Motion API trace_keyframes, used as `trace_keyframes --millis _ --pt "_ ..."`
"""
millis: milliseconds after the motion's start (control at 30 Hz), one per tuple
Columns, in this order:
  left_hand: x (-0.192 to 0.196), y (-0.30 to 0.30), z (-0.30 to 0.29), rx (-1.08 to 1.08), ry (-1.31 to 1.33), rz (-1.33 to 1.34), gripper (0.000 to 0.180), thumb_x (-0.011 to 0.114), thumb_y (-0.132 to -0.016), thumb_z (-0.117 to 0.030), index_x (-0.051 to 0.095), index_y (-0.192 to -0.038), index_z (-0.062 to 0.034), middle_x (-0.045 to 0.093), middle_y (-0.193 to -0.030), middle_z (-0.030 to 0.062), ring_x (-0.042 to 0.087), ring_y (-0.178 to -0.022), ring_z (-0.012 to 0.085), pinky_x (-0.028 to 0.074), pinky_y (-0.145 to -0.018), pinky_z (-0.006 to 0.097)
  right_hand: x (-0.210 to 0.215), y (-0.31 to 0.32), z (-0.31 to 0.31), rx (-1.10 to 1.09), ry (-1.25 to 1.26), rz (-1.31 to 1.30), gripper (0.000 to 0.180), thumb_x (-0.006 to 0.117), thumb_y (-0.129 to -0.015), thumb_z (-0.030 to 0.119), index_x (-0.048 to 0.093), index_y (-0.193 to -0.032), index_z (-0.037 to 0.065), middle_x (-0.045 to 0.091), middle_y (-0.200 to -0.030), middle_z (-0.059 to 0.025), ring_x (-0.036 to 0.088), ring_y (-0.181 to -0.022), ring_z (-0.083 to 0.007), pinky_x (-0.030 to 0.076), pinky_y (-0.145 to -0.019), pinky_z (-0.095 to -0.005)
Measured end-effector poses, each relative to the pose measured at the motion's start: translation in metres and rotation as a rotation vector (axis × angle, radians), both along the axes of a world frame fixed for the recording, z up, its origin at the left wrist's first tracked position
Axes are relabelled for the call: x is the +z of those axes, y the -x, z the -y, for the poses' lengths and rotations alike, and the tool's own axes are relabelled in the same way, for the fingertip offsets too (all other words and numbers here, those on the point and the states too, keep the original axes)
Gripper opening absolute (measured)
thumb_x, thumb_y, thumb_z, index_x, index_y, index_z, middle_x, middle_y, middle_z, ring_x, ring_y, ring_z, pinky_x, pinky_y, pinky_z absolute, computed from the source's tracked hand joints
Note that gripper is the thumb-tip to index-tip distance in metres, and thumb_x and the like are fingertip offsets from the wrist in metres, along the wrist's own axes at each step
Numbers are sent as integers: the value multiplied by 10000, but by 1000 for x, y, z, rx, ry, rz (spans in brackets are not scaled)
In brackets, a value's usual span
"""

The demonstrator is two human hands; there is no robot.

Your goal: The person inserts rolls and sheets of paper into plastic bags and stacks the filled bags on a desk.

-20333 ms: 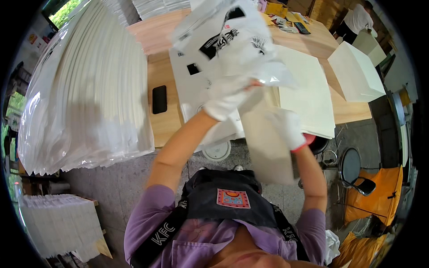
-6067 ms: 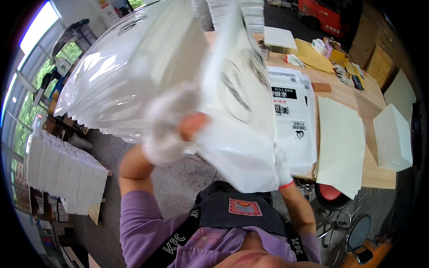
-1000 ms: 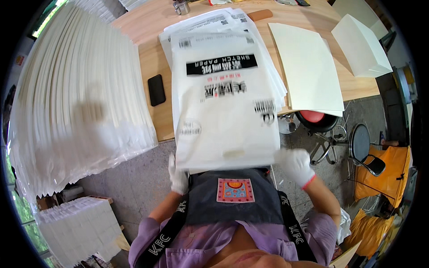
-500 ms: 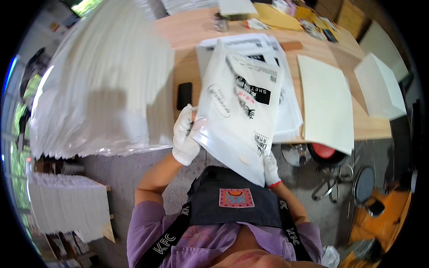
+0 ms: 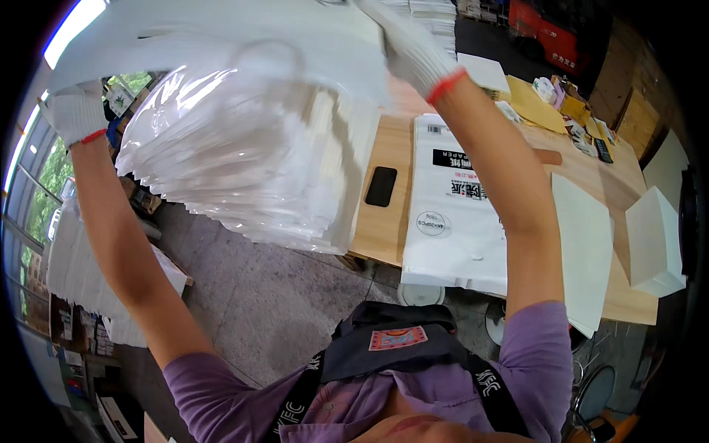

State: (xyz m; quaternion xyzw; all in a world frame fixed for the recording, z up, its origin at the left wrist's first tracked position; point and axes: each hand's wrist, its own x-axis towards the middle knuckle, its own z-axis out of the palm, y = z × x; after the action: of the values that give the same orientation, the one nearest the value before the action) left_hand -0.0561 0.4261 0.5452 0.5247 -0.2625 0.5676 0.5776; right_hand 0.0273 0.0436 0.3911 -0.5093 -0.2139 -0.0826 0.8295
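Gloved left hand (image 5: pixel 74 112) and gloved right hand (image 5: pixel 410 46), raised well apart, each gripping the white sheet (image 5: pixel 221 40) overhead; below: window (image 5: pixel 29 170) at left, grey floor (image 5: pixel 281 295), plastic-wrapped paper stack (image 5: pixel 251 170), wooden table (image 5: pixel 384 229) bearing black phone (image 5: pixel 381 186), printed white bags (image 5: pixel 450 221), white boxes (image 5: pixel 653 232).

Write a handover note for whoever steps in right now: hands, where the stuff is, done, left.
Left hand: gloved, raised, gripping the left end of a large white sheet.
Right hand: gloved, raised, gripping the same sheet's right side.
The sheet is held above a tall plastic-wrapped stack at the left of the wooden table.
Printed white bags lie flat on the table, a black phone beside them.
Done: sheet lifted.
Left: set it down; the landing spot cannot be told.
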Motion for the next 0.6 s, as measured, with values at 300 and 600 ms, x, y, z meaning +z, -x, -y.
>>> trace_keyframes --millis 300,600 --pt "-185 -19 -93 55 155 -548 336 470 -944 -204 554 -1162 38 569 -1206 122 558 -1097 236 466 -937 369 12 2 -8 296 464 -83 426 541 -927 505 601 -963 85 632 -774 -30 550 -596 -97 374 -463 -239" --pt "-719 82 -137 867 -1431 -1446 257 529 -913 -171 614 -1136 -74 629 -1151 107 629 -1012 228 506 -854 411 -341 182 140 -99 363 -704 302 577 -928 341 623 -1051 69 654 -831 -39 614 -693 -85 496 -582 -244"
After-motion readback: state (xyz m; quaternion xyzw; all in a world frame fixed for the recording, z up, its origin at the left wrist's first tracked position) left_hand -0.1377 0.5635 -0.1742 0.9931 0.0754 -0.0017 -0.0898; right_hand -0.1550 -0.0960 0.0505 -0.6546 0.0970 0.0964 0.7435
